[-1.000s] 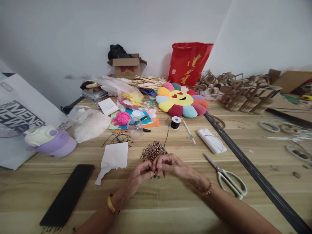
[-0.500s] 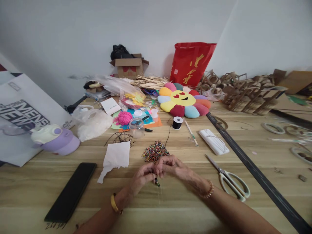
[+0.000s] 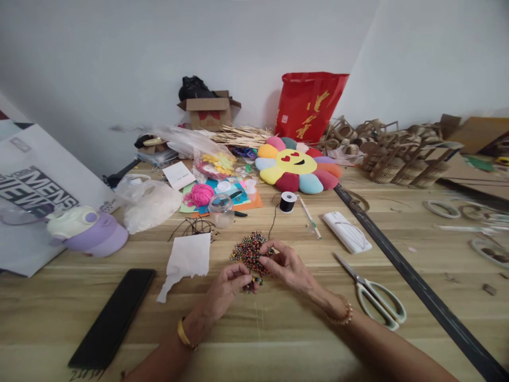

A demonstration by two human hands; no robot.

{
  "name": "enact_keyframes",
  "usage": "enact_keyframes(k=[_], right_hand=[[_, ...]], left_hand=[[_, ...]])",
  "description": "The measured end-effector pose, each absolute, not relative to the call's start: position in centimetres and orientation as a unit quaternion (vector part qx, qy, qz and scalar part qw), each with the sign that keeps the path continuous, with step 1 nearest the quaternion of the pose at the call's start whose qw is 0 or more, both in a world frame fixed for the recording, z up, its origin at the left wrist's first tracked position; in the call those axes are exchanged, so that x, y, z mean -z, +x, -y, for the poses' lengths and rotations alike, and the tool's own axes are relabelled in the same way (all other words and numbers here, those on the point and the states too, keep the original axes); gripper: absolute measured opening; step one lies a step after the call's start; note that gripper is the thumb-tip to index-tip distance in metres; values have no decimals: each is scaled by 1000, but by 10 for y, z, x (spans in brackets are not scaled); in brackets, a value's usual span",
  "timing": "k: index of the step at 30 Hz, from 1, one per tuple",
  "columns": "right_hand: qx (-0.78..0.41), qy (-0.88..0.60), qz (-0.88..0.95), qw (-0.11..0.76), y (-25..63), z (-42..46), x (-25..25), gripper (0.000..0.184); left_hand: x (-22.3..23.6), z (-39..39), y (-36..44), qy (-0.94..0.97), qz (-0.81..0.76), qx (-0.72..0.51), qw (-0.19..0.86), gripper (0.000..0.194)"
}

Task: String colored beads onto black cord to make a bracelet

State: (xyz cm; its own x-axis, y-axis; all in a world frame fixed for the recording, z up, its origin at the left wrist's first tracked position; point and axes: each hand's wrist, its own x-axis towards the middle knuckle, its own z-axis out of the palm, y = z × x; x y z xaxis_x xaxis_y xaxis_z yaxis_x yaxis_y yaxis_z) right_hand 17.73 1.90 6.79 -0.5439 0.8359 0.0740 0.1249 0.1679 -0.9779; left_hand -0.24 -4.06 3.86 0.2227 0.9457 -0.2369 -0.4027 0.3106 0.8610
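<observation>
I've got my left hand [image 3: 227, 287] in a pinching grip on a small cluster of dark multicoloured beads [image 3: 254, 284]; my right hand [image 3: 292, 271], grip narrowly parted, is at the heap of round multicoloured beads [image 3: 247, 251] on the pale wood-grain desk [image 3: 278, 353].

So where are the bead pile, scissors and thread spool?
Bead pile [image 3: 248, 251], head view: middle of the heap.
Scissors [image 3: 361, 281], head view: near the pivot.
Thread spool [image 3: 287, 205], head view: the black winding.

1. Separated right hand [image 3: 289, 269] from left hand [image 3: 229, 285], previously meeting at the fingertips.
2. Shifted right hand to right side of bead pile [image 3: 247, 252], thumb spread from forefinger.
3. Brought bead cluster [image 3: 254, 285] into fuller view at left fingertips.
</observation>
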Motion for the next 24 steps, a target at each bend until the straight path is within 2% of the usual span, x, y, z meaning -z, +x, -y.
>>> enact_keyframes(k=[3, 8, 11, 16, 24], right_hand=[[-429, -334, 768, 338, 178, -13, -70, 23], [-230, -261, 898, 270, 177, -2, -69, 25], [-133, -260, 929, 230, 175, 1, -65, 19], [-98, -261, 938, 205, 174, 2, -64, 13], [-95, -251, 942, 200, 174, 2, -69, 19]], left_hand=[[-38, 40, -3, 310, -405, -500, 699, 35], [-39, 39, -2, 308, -409, -503, 696, 35], [-39, 39, 0, 312, -417, -508, 686, 36], [-34, 39, 0, 353, -451, -512, 640, 34], [-36, 41, -1, 402, -469, -490, 615, 33]])
